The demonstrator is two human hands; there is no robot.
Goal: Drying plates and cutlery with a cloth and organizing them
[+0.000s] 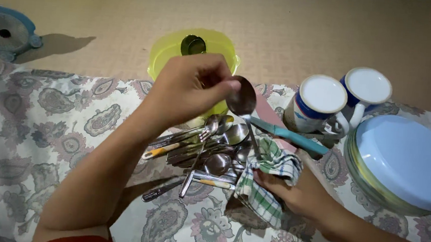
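The left hand (190, 85) pinches a shiny steel spoon (242, 98) above the cutlery pile (208, 153) (beside a yellow plastic tub (180, 51)); the right hand (297, 194) grips a green-checked cloth (267, 179).

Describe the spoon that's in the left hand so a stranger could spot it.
Start at the yellow tub at the cloth's far edge. Just in front, the left hand holds one spoon up. It alone is raised; the other cutlery lies piled below.
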